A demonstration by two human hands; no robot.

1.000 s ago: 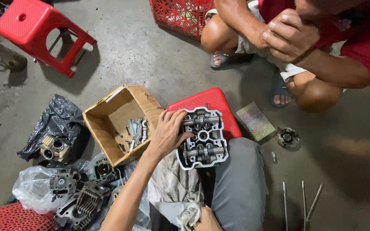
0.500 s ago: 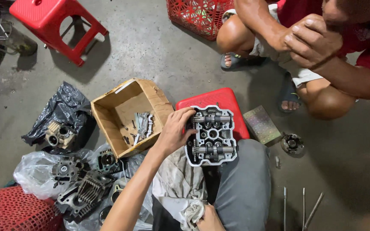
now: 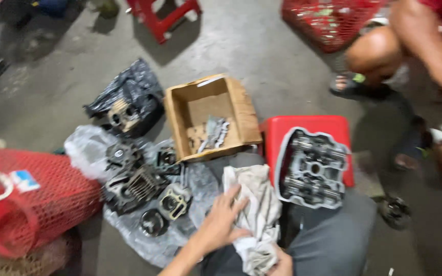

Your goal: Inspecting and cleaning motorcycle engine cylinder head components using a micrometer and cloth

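The whole picture is blurry, so small things are hard to make out. The right hand (image 3: 282, 266) is mostly cut off by the bottom edge, just below the rag (image 3: 254, 214), and the rag hides its fingers. The small metal bits inside the box (image 3: 213, 115) are too fuzzy to name. Left of the box, the black bag (image 3: 129, 92) covers part of an engine part. The person (image 3: 420, 56) right of the box is cut off by the top and right edges. The red basket (image 3: 328, 20) and red stool (image 3: 164, 15) above the box are cut off too.
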